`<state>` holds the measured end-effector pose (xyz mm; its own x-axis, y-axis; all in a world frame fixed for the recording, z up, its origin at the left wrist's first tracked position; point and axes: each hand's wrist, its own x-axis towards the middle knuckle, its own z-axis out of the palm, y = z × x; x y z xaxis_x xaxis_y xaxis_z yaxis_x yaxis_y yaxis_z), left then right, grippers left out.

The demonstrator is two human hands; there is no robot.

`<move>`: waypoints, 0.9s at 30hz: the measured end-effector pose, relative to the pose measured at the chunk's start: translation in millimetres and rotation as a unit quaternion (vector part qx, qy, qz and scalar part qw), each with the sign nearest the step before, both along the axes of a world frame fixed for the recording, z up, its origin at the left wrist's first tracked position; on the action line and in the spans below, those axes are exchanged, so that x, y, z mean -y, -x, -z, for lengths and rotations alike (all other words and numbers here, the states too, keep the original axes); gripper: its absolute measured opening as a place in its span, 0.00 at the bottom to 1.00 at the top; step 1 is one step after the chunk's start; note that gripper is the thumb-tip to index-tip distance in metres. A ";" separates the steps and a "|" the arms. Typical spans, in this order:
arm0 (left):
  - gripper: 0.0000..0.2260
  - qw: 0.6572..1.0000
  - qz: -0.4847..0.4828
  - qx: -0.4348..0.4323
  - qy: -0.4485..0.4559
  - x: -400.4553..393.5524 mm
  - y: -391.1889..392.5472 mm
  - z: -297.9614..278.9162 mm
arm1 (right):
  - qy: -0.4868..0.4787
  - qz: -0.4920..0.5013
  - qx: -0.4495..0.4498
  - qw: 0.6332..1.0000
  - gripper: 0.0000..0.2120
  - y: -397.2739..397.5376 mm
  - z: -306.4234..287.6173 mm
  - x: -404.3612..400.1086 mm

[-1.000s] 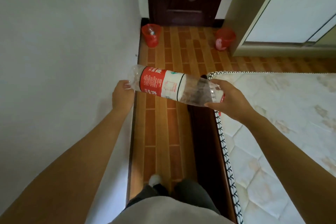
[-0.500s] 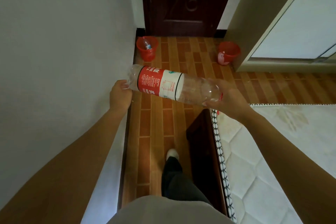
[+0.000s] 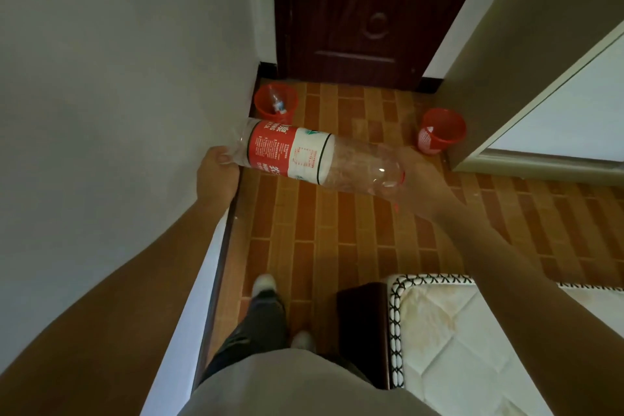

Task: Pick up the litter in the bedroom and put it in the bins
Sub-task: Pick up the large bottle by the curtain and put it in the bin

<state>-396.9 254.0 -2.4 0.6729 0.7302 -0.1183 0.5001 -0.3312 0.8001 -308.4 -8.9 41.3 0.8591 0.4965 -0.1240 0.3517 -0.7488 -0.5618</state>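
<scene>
Both my left hand (image 3: 216, 176) and right hand (image 3: 417, 179) grip the bottle (image 3: 314, 155); it's not yet binned, bins (image 3: 275, 101) ahead.

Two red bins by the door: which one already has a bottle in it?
The left bin, in the corner against the wall: a small clear bottle shows inside. The right bin shows no bottle inside.

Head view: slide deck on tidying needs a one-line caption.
Both hands, left and right, carry a clear plastic bottle with a red-and-white label toward two red plastic bins by a dark door.
</scene>
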 end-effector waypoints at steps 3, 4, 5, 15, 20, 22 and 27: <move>0.13 1.000 0.011 0.000 0.001 -18.0 -39.7 6.6 | -0.008 -0.006 -0.003 1.000 0.34 -36.8 2.4 -16.1; 0.13 1.000 0.015 0.001 0.004 -25.6 -55.2 9.4 | -0.008 -0.008 0.001 1.000 0.34 -50.4 2.7 -22.8; 0.12 1.000 0.018 0.003 0.009 -33.9 -71.4 11.8 | -0.004 -0.010 0.005 1.000 0.33 -65.2 2.8 -30.5; 0.13 0.999 0.002 0.009 0.050 -122.9 -245.7 11.2 | -0.022 0.008 0.022 0.999 0.27 -219.9 -7.0 -123.2; 0.14 0.998 0.010 -0.004 0.061 -147.3 -310.7 14.4 | -0.007 0.028 0.019 0.999 0.32 -280.3 2.9 -144.7; 0.14 0.998 0.014 -0.005 0.063 -154.9 -330.5 16.3 | -0.005 0.037 0.008 0.999 0.32 -302.0 7.4 -150.7; 0.12 0.997 0.001 -0.004 0.074 -170.9 -376.2 22.8 | 0.007 0.035 0.023 0.999 0.32 -357.7 18.4 -164.8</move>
